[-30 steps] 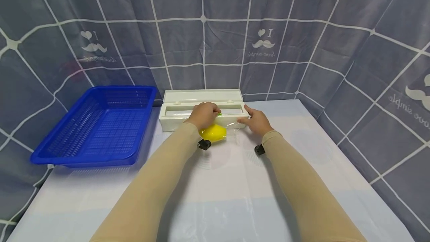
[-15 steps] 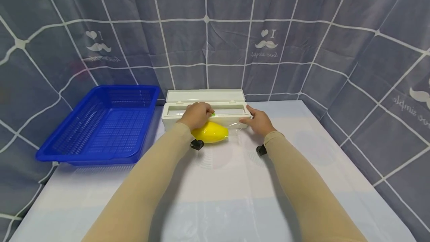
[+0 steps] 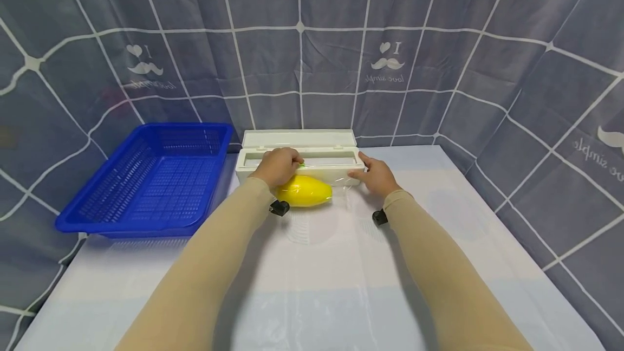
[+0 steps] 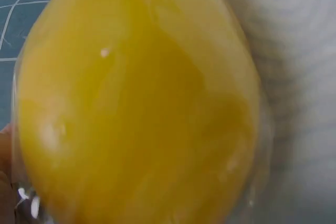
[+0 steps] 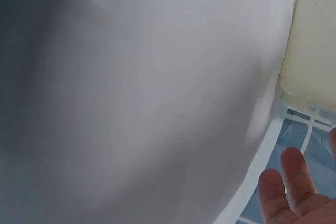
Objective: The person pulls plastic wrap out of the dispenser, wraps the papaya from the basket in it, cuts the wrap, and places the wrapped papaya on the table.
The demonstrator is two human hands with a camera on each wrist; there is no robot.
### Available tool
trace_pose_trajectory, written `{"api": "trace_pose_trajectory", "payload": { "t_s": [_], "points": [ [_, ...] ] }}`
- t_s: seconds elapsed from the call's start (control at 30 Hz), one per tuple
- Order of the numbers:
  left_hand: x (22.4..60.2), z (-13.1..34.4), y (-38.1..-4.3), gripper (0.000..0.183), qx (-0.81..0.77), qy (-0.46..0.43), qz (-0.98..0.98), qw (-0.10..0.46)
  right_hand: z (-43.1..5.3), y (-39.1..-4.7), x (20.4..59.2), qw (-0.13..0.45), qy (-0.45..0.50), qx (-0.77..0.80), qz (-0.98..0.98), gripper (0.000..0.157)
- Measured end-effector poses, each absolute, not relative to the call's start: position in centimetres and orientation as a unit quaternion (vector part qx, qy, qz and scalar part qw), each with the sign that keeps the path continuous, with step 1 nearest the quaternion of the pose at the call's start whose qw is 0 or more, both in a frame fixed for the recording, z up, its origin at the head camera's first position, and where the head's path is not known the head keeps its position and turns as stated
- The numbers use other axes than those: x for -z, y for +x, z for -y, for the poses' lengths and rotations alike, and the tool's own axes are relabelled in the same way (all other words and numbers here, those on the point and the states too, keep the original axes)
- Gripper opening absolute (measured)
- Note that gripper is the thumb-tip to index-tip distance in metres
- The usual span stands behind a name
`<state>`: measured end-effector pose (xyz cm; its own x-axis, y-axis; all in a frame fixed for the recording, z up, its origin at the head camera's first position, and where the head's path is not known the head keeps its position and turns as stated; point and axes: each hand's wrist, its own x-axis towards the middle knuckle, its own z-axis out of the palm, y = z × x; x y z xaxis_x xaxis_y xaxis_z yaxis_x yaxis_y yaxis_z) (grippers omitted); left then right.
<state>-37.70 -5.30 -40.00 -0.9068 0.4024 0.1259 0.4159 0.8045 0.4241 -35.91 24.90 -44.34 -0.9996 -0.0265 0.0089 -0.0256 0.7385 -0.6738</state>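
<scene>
A white cling film dispenser lies across the back of the table with its lid raised. My left hand is over its top, fingertips pinching a small green slide cutter that is mostly hidden. At the dispenser's right end my right hand grips it, thumb on the front and fingers toward the end. In front of the dispenser sits a smooth yellow mango-shaped fruit, partly under my left wrist. Clear film covers this fruit in the left wrist view, where the yellow surface fills most of the frame.
To the left stands a blue plastic basket with slotted walls. A grey checked curtain hangs behind and beside the table. A pale cloth covers the tabletop. Loose clear film shows by the dispenser's front right.
My left hand has slid left along the dispenser with the green cutter, uncovering more of the yellow fruit. The right hand keeps its grip on the right end. The view has shifted slightly.
</scene>
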Motion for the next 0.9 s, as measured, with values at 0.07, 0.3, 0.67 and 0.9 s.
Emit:
{"api": "trace_pose_trajectory", "payload": {
  "t_s": [0.07,0.3,0.67,0.9],
  "points": [
    [40.1,6.1,-37.7,0.023,0.227,-0.209,0.951,0.018,-24.9,-35.8,44.2,0.005,-0.014,0.363,-0.932,0.089],
    [40.4,8.3,-37.6,0.023,0.220,-0.198,0.954,0.035,-25.1,-35.7,44.0,0.003,-0.015,0.352,-0.936,0.088],
    [39.3,12.2,-36.8,0.018,0.173,-0.162,0.970,0.054,-25.1,-35.9,44.3,0.010,-0.011,0.364,-0.931,0.089],
    [37.9,13.7,-36.2,0.025,0.105,-0.138,0.984,0.048,-25.1,-36.1,44.3,0.015,-0.018,0.354,-0.935,0.088]
  ]
}}
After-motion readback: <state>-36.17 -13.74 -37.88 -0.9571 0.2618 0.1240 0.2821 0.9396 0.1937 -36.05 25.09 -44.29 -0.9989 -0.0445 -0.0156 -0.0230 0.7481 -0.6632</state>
